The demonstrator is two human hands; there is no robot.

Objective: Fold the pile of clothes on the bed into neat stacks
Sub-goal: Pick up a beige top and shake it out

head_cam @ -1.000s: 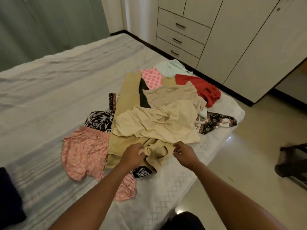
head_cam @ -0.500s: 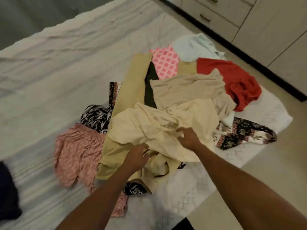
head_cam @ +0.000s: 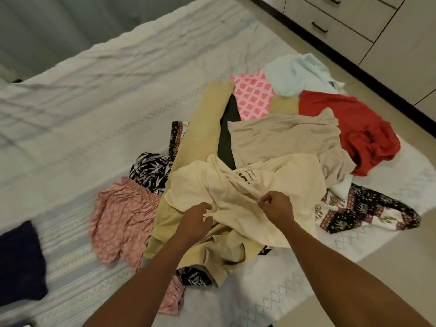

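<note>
A loose pile of clothes lies on the near right part of the bed (head_cam: 99,95). On top is a cream T-shirt (head_cam: 283,185) with dark print. My left hand (head_cam: 195,220) grips its near edge, and my right hand (head_cam: 276,206) pinches a fold near its middle. Under it lie tan trousers (head_cam: 203,138) and a beige top (head_cam: 283,138). Around them are a red garment (head_cam: 354,128), a pale blue one (head_cam: 295,74), a pink checked one (head_cam: 253,97), pink patterned shorts (head_cam: 122,220), a black leaf-print piece (head_cam: 151,168) and an elephant-print piece (head_cam: 368,213).
A dark navy cloth (head_cam: 18,263) lies at the bed's left edge. A wardrobe with drawers (head_cam: 342,27) stands beyond the bed at top right, with tiled floor (head_cam: 389,256) to the right. A grey curtain (head_cam: 59,24) hangs behind the bed.
Both hands have left the tan trousers' waist and moved up onto the cream T-shirt, where they now hold the fabric. The camera has tilted down and come closer.
</note>
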